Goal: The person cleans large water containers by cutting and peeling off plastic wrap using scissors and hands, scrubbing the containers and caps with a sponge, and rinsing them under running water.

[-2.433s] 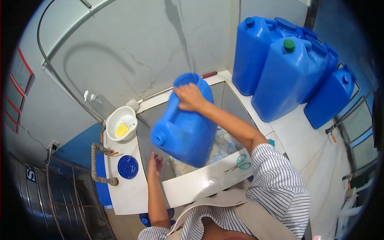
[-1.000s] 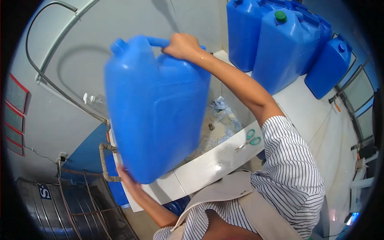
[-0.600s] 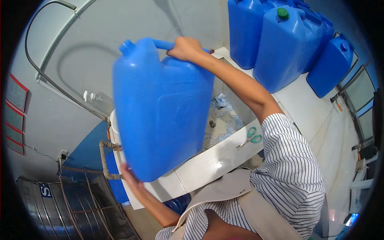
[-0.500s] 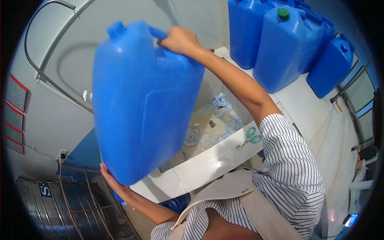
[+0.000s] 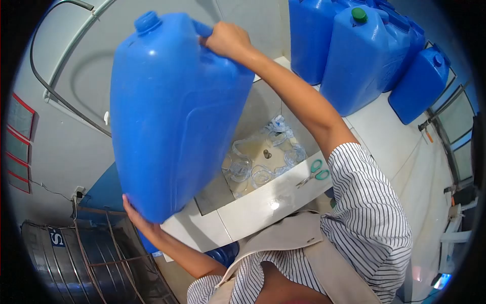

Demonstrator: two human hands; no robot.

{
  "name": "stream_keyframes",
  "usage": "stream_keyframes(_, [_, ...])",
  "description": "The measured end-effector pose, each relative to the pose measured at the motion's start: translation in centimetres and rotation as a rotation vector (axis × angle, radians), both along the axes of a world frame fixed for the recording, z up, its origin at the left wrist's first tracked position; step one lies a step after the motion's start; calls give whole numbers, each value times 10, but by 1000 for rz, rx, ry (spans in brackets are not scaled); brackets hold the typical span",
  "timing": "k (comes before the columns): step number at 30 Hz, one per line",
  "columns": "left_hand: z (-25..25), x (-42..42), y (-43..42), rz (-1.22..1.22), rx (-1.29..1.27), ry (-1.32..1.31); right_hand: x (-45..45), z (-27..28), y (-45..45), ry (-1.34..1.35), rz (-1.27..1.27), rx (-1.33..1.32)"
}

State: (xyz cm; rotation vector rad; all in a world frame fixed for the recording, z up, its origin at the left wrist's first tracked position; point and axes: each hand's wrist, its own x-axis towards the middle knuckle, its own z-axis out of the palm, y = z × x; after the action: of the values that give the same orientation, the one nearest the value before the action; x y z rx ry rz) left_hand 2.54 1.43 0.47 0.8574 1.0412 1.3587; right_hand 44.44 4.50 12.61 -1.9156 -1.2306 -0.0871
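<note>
A large blue jerrycan point(image 5: 167, 116) is held up in the air, slightly tilted, with its neck point(image 5: 148, 23) at the upper left. My right hand point(image 5: 228, 40) is wrapped round its top handle. Low on the can, my left hand point(image 5: 139, 217) supports the bottom corner, its fingers partly hidden behind the plastic. Below and behind the can is a tiled basin point(image 5: 223, 190) with a little liquid and clear plastic scraps point(image 5: 240, 168) in it. Scissors with green handles point(image 5: 319, 172) lie on the basin's near ledge.
Several more blue jerrycans stand on the white tiles at the upper right, one with a green cap point(image 5: 359, 15). A ribbed metal tank point(image 5: 76, 263) is at the lower left behind a thin frame. A grey hose point(image 5: 38, 76) curves along the wall.
The jerrycan has risen a little and shifted left, carried by both hands. Its neck has turned slightly, and more of the basin shows beneath it.
</note>
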Motion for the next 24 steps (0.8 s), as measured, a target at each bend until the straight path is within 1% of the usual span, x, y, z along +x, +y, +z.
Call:
stream_keyframes(1, [1, 4, 5, -5, -13, -19, 8, -5, 4, 4, 3, -4])
stream_keyframes(2, [-24, 10, 16, 27, 14, 60, 19, -13, 10, -28, -27, 16])
stream_keyframes(3, [-54, 19, 22, 56, -78, 29, 26, -21, 13, -63, -54, 40])
stream_keyframes(4, [-79, 25, 26, 85, -166, -3, 26, -29, 6, -49, -38, -30])
stream_keyframes(5, [-97, 16, 27, 89, -162, -6, 23, -41, 8, -51, -33, -26])
stream_keyframes(7, [-124, -13, 16, -41, -141, 55, 21, -65, 11, -114, 26, -147])
stream_keyframes(8, [-107, -28, 13, -30, -129, 49, 8, -55, 2, -98, 55, -152])
stream_keyframes(9, [-74, -41, 5, -19, -124, 50, 1, -45, 1, -94, 50, -156])
stream_keyframes(10, [-42, -38, -4, -24, -128, 53, -6, -35, 2, -58, 54, -101])
stream_keyframes(11, [-9, -30, -8, -64, -74, -12, -10, -24, 3, -24, 57, -44])
stream_keyframes(12, [6, -21, -8, -102, -23, -78, -9, -11, 0, -11, 70, -7])
stream_keyframes(13, [0, -13, -1, -100, -33, -78, -6, -9, 1, -10, 71, -16])
stream_keyframes(15, [-37, -3, 22, 58, -40, 0, 4, -6, 7, -52, 0, 25])
stream_keyframes(16, [-72, 3, 29, 65, -55, -18, 11, -15, 11, -71, -36, -25])
stream_keyframes(17, [-101, 9, 33, 73, -66, -39, 13, -32, 12, -70, -31, -21])
stream_keyframes(18, [-113, 5, 28, 77, -62, -42, 17, -51, 14, -90, -8, -91])
stream_keyframes(19, [-125, -4, 17, 43, -96, -19, 19, -59, 15, -111, 11, -161])
stream_keyframes(20, [-132, -13, 9, 4, -129, 6, 14, -57, 13, -113, 7, -155])
stream_keyframes(21, [-116, -30, 3, -7, -126, 15, 5, -53, 8, -96, 18, -155])
stream_keyframes(22, [-79, -35, -6, 31, -104, 107, -2, -51, 4, -74, 31, -163])
stream_keyframes(23, [-30, -24, -20, 37, -162, 102, -4, -41, 2, -71, 29, -168])
stream_keyframes(24, [-11, -26, -19, -44, -30, 31, -7, -25, 0, -32, 37, -107])
